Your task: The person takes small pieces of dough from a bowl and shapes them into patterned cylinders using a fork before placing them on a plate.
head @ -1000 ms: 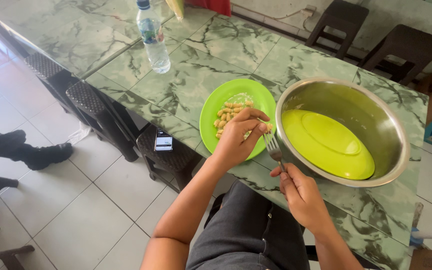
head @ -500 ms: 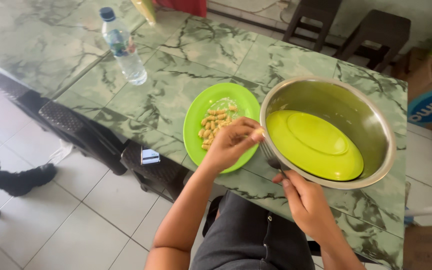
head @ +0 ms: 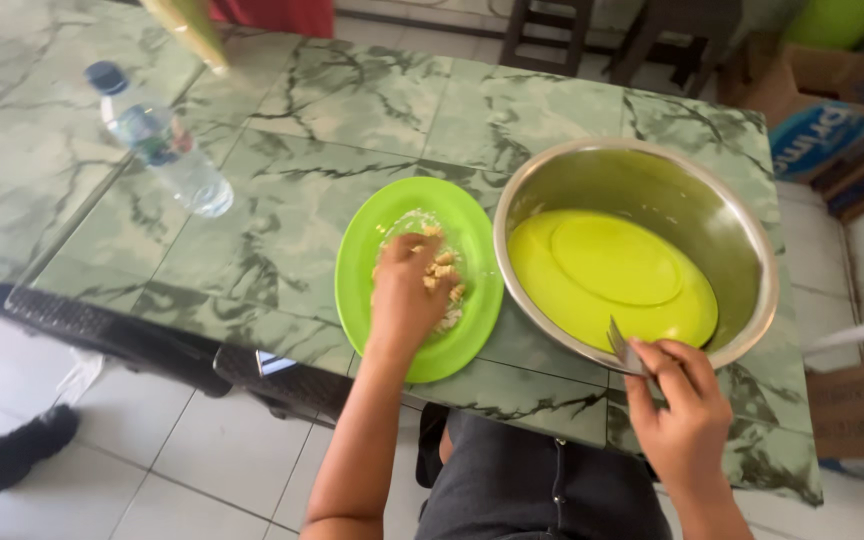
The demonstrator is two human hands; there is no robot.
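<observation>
So the biggest thing is the green marble-pattern table (head: pixel 352 110), which fills most of the view, with dark chairs (head: pixel 552 30) along its far side and cardboard boxes (head: pixel 832 120) stacked off to the right. On the table's right half sits a big steel bowl (head: pixel 742 250) with a yellow-green plate (head: pixel 612 275) lying flat in the bottom. Touching the bowl's left side is a bright green plate (head: pixel 362 270) with a small pile of pale food bits (head: pixel 442 265) on it. A clear plastic water bottle (head: pixel 167 150) with a blue cap lies well apart at the left, nothing between it and the plates. The left hand (head: pixel 407 300) is down on the green plate, fingers curled over the food and hiding part of it; can't tell if it's actually pinching any. The right hand (head: pixel 682 410) is at the bowl's near rim, closed around a metal fork (head: pixel 620 345) that pokes over the edge.
</observation>
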